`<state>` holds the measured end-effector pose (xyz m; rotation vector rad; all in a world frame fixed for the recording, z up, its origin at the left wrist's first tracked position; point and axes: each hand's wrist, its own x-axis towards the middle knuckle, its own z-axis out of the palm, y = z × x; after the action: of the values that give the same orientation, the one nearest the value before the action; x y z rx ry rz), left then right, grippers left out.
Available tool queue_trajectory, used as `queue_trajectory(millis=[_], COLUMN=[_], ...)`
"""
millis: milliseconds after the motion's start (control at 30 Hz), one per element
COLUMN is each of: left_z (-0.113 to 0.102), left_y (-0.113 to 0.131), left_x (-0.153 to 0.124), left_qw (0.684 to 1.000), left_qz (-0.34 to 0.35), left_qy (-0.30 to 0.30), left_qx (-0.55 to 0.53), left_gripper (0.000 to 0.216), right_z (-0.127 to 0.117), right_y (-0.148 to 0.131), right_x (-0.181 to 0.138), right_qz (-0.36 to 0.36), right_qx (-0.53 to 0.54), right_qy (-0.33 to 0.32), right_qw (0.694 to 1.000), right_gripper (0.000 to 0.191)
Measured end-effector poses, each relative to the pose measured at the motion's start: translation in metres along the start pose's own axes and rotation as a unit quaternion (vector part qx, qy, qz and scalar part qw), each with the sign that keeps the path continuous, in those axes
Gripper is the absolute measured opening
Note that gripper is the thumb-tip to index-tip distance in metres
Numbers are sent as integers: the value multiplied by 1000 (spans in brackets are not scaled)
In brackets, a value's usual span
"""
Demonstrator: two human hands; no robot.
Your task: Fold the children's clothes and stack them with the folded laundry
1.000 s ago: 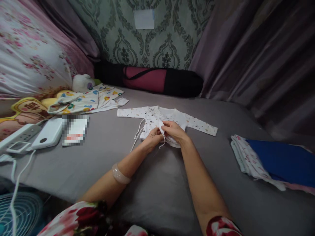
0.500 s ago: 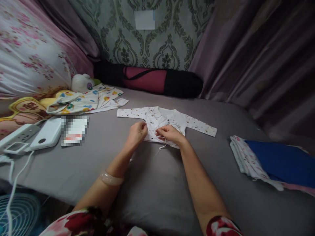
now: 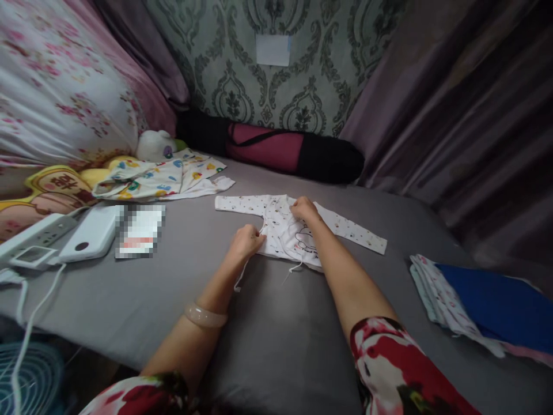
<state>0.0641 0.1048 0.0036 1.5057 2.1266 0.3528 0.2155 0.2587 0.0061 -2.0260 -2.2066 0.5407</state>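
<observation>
A small white baby shirt with tiny prints and tie strings lies spread flat on the grey bed sheet, sleeves out to both sides. My left hand is closed at the shirt's left edge, pinching a white tie string that trails down toward me. My right hand reaches farther, its fingers closed on the fabric near the shirt's neckline. A pale bangle circles my left wrist.
A colourful printed garment and a plush toy lie at the back left. A power strip, a white device and cables sit at the left edge. Folded clothes with a blue item lie at the right. A dark roll lines the wall.
My right hand left the shirt's lower middle and moved up to the neckline. My left hand stayed at the left edge on the string. The view shifted slightly right.
</observation>
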Motion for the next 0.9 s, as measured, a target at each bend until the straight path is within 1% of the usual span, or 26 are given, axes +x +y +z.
queue_trajectory(millis=[133,267,300,333,433,467,500,667,733,800,867,900], left_z=[1,0,0,-1,-2,-3,-4,-9,-10,-10,-9,-9], left_y=[-6,-8,-8,-8,-9,-10,-10,-10,-10,-11,-13,-13], left_x=[6,7,7,6,6,6,6,5,5,5,6,6], left_qw=[1000,1000,1000,1000,1000,1000,1000,999,998,998,998,998], left_qz=[-3,1,1,1,-7,-10,-13,-12,-11,-6,3,7], left_qy=[-13,-14,-14,-15,-21,-24,-26,-43,-54,-60,-56,-51], left_qx=[-4,1,-1,-2,1,3,7,23,25,30,36,39], left_gripper=[25,23,23,23,23,22,22,20,19,20,21,21], right_z=[2,0,0,1,6,8,11,19,21,23,29,32], right_y=[-9,-11,-11,-11,-8,-6,-5,-3,-4,-7,-12,-14], right_x=[13,19,18,17,8,6,3,-4,-8,-13,-18,-20], right_qz=[23,36,33,27,-1,-8,-13,-18,-24,-54,-112,-149], right_qx=[-23,-31,-32,-36,-68,-80,-89,-95,-103,-116,-123,-121], right_qy=[-39,-102,-100,-79,46,75,90,103,126,155,167,162], right_qw=[999,994,994,996,997,994,992,990,986,980,972,968], right_gripper=[30,28,28,29,30,30,31,35,38,41,44,44])
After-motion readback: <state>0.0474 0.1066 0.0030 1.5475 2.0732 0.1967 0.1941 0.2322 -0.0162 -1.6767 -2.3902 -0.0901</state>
